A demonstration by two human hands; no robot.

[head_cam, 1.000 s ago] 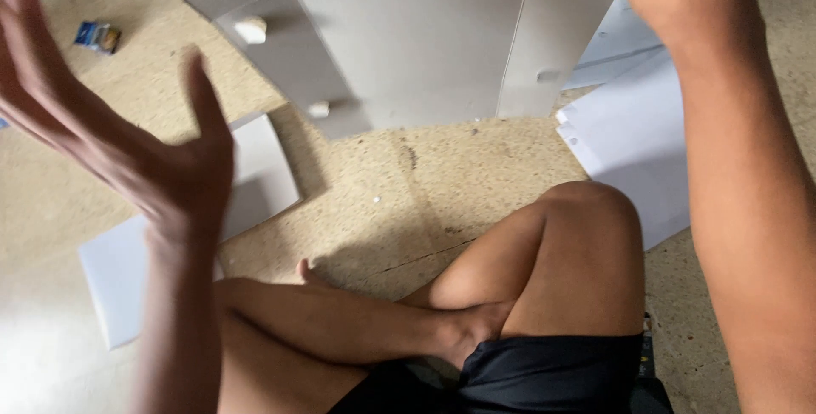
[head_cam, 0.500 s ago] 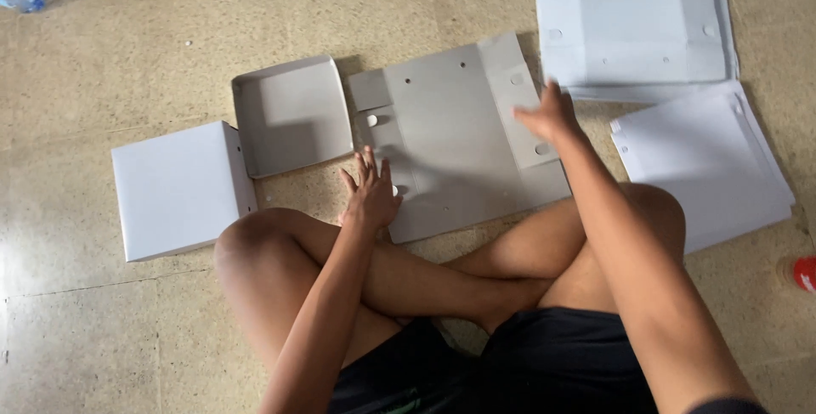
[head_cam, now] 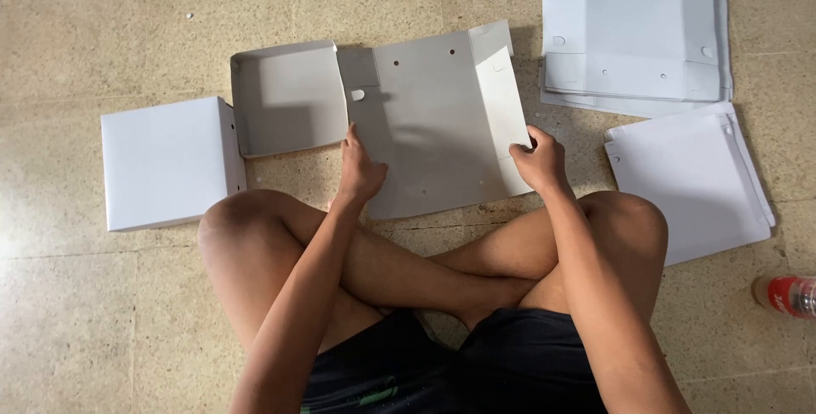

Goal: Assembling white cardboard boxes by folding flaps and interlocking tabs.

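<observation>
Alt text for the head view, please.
A person sits cross-legged on a speckled floor, left hand pressing a flat grey cardboard sheet, right hand lifting its side flap. A folded white box lies left, flat sheets right.

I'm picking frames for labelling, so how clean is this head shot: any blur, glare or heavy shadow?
Head view: sharp, no motion blur on the left hand or the right hand; soft light, with mild shadow inside the half-folded grey cardboard sheet; a bright washed-out patch on the floor at the left edge; the bottle is cut off at the right edge.
</observation>
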